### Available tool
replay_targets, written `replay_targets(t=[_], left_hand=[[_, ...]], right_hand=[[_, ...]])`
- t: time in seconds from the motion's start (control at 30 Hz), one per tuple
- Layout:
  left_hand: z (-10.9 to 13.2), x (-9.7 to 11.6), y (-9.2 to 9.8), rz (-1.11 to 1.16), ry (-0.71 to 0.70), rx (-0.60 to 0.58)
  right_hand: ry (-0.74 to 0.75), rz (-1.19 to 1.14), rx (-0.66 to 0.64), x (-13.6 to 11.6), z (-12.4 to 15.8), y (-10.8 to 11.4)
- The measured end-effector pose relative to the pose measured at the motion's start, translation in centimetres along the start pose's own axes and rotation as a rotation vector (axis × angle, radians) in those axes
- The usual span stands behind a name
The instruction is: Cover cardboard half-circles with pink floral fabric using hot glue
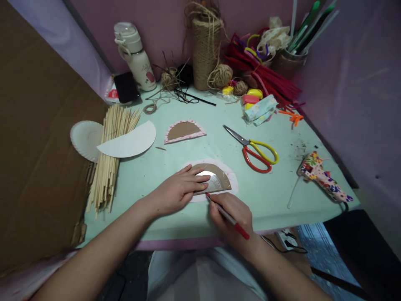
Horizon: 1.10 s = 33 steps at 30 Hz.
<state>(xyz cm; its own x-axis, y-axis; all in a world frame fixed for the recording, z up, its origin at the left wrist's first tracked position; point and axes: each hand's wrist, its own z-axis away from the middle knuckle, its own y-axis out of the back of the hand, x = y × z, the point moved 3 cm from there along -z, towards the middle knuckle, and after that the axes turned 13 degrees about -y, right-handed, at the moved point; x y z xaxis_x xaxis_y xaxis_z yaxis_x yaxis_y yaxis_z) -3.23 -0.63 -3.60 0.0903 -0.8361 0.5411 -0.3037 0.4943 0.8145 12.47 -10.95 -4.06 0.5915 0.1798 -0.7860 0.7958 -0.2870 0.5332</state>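
My left hand (183,187) lies flat with fingers stretched over a clear protractor (216,182) on a brown cardboard half-circle (226,182). Under the cardboard is a larger pale, pinkish-white piece (232,175), its edge showing all round. In my right hand (233,211) is a red-capped pen (233,221), its tip at the straight lower edge of the cardboard. Behind the hands lies another cardboard half-circle (184,131) with a pink patterned border. Scissors (250,148) with red and yellow handles rest to the right, blades apart.
At left, wooden sticks (108,167) lie under a white half-disc (130,141), beside a paper plate (86,138). A bottle (136,58), phone (126,88), and twine spool (205,54) stand or lie at the back. A flower-patterned glue gun (324,175) lies near the right edge.
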Motion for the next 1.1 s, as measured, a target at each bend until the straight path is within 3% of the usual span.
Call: replay_targets(t=[0.3,0.53,0.73,0.87,1.0,1.1], left_hand=[[0.1,-0.1,0.0,-0.012,0.005,-0.010],[-0.2,1.0,0.3,-0.149,0.036,-0.042],[-0.3,2.2,0.3,-0.281,0.084,-0.050],[-0.3,2.2,0.2,-0.323,0.082,-0.079],[-0.3,2.2,0.1,-0.360,0.078,-0.094],[-0.5,2.9,-0.1,-0.453,0.070,-0.101]], right_hand=[[-0.055,-0.076,0.044,-0.1,-0.2,0.6],[-0.057,-0.076,0.080,-0.4,-0.3,0.5],[-0.088,-0.101,0.081,-0.3,-1.0,2.3],[0.026,0.047,0.020,0.6,-2.3,2.9],[0.134,0.311,-0.095,1.1,-3.2,2.2],[0.198,0.433,-0.112,1.0,-3.0,1.8]])
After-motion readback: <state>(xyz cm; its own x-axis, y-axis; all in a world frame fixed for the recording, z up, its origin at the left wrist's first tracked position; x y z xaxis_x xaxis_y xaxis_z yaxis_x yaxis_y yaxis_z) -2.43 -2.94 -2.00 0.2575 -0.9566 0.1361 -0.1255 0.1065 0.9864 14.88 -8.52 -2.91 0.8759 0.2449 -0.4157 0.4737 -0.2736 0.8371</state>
